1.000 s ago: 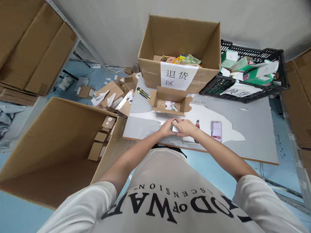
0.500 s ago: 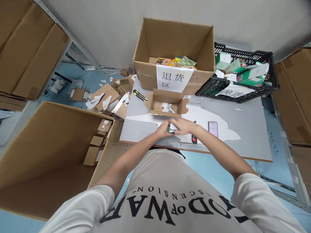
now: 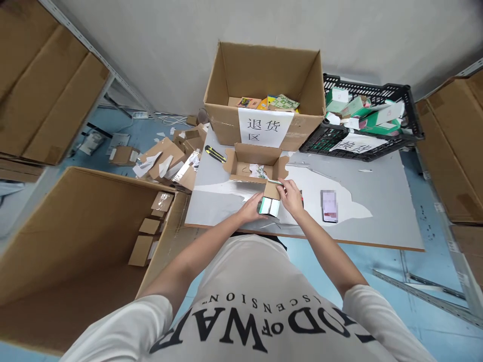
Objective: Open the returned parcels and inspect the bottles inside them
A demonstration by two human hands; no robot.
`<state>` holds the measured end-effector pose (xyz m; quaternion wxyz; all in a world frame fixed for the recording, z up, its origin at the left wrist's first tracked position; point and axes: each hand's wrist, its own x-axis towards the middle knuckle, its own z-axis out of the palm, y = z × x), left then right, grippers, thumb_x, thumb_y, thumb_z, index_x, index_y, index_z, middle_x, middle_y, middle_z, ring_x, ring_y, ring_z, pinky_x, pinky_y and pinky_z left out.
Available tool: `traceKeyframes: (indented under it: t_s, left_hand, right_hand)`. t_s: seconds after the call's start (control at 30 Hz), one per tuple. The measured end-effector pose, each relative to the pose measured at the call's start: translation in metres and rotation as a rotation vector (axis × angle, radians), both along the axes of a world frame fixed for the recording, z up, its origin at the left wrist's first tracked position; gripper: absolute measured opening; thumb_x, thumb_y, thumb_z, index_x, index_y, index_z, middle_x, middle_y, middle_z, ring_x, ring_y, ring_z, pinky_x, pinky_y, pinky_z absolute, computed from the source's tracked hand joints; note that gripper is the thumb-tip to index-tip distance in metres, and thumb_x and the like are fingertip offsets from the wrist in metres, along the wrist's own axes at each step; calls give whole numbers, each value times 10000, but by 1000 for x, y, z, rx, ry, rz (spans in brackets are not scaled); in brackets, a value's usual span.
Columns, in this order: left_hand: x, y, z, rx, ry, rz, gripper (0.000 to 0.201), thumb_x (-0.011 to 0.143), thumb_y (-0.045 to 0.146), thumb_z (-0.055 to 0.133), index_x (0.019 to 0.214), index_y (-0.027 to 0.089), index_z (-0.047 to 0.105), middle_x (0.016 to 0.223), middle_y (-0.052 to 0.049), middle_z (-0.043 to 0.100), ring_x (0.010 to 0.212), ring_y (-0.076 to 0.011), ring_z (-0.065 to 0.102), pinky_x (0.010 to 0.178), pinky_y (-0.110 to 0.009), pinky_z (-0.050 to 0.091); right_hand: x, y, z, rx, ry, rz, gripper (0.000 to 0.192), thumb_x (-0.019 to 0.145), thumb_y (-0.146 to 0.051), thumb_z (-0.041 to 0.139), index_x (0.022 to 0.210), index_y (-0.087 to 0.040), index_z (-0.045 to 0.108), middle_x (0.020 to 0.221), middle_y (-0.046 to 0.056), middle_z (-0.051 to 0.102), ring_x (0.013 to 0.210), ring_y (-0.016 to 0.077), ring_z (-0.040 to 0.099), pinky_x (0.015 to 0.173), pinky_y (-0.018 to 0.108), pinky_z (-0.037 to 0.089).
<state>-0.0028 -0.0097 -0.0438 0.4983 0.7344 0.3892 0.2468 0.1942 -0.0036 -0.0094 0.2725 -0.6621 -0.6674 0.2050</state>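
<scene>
Both hands are at the near edge of the grey desk (image 3: 377, 201). The left hand (image 3: 252, 208) has its grip closed around a small green-and-white carton (image 3: 268, 205), held just above the desk. The right hand (image 3: 291, 195) pinches the carton's open brown flap (image 3: 272, 190). Just behind sits a small open mailer box (image 3: 256, 163), with a phone (image 3: 328, 205) lying to the right.
</scene>
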Motion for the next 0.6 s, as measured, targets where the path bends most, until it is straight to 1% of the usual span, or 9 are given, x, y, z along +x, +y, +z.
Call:
traceKeyframes:
  t_s: [0.1, 0.17, 0.23, 0.3, 0.37, 0.47, 0.53, 0.6]
  left_hand:
    - [0, 1, 1, -15, 16, 15, 983, 486, 321, 878, 1340, 217, 403, 1265, -122, 527, 1152, -286, 528, 946, -428, 471]
    - [-1, 2, 5, -19, 36, 17, 980, 484, 332, 876, 1336, 211, 409, 1264, -128, 528, 1159, -298, 525, 944, -434, 469]
    - [-1, 2, 11, -13, 55, 12, 991, 479, 373, 873, 1337, 206, 408, 1262, -131, 531, 1161, -312, 524, 940, -444, 466]
    - [-1, 1, 17, -4, 75, 14, 979, 505, 414, 855, 1346, 215, 397, 1268, -127, 532, 1172, -321, 518, 942, -452, 459]
    - [2, -1, 21, 4, 98, 42, 904, 578, 429, 813, 1350, 220, 391, 1274, -120, 533, 1186, -318, 509, 947, -451, 453]
    - [9, -4, 23, 8, 137, 140, 763, 682, 413, 734, 1334, 199, 400, 1266, -121, 539, 1188, -299, 513, 946, -438, 457]
    - [14, -6, 23, 7, 158, 226, 718, 704, 395, 711, 1317, 176, 409, 1258, -129, 539, 1172, -288, 527, 939, -428, 465]
    - [18, -6, 22, 6, 180, 289, 709, 689, 361, 721, 1298, 160, 418, 1252, -136, 538, 1142, -279, 550, 928, -418, 476]
  right_hand:
    - [0, -3, -1, -9, -106, -69, 488, 900, -418, 431, 1352, -233, 439, 1150, 113, 520, 729, 207, 591, 676, 374, 500]
    - [1, -6, 1, 2, -108, -92, 524, 888, -407, 453, 1381, -240, 389, 1199, 120, 481, 714, 198, 584, 650, 375, 503]
    - [1, -11, 2, 33, -60, -97, 507, 886, -390, 457, 1367, -243, 390, 1226, 121, 460, 733, 191, 582, 637, 367, 507]
    - [0, -19, 4, 68, 10, -87, 479, 882, -369, 463, 1339, -239, 404, 1240, 123, 446, 759, 183, 579, 625, 352, 510]
    - [-3, -30, 4, 110, 83, -84, 457, 867, -352, 481, 1302, -226, 414, 1250, 128, 429, 781, 176, 570, 631, 343, 513]
    - [-10, -50, 4, 152, 159, -146, 361, 843, -351, 510, 1166, -201, 452, 1197, 124, 445, 786, 173, 550, 654, 343, 510]
    - [-16, -62, 5, 109, 161, -156, 260, 841, -359, 514, 1046, -205, 472, 1089, 98, 493, 776, 178, 539, 666, 343, 501]
    - [-22, -70, 6, 32, 132, -103, 210, 839, -366, 521, 981, -216, 484, 1016, 82, 523, 826, 202, 543, 709, 353, 492]
